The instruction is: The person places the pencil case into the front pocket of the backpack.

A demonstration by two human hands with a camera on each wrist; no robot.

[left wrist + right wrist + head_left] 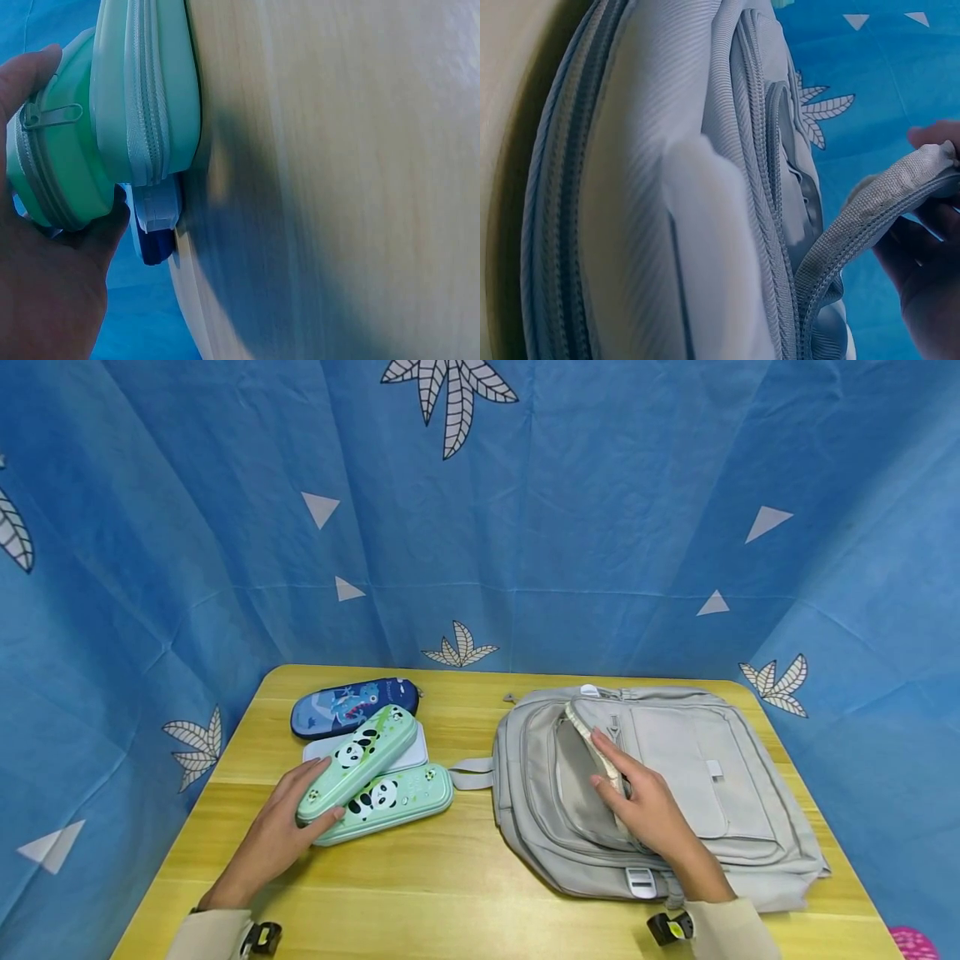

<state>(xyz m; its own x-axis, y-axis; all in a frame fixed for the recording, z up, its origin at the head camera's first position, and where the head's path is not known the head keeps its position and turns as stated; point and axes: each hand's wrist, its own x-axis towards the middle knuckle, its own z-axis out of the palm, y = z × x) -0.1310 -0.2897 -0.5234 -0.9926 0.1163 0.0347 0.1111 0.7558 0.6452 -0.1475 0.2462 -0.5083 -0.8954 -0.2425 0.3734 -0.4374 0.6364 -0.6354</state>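
Head view: L hand (279, 825) grips upper green panda case (360, 760), angled over 2nd panda case (405, 802) & white case (417, 753), nr blue dino case (333, 710). R hand (652, 806) pinches open pocket's edge (581, 725) on grey backpack (675, 760), lying flat, R side of table (450, 893).

Upper panda case (360, 763) slants; gray backpack (678, 752) lies unzipped.
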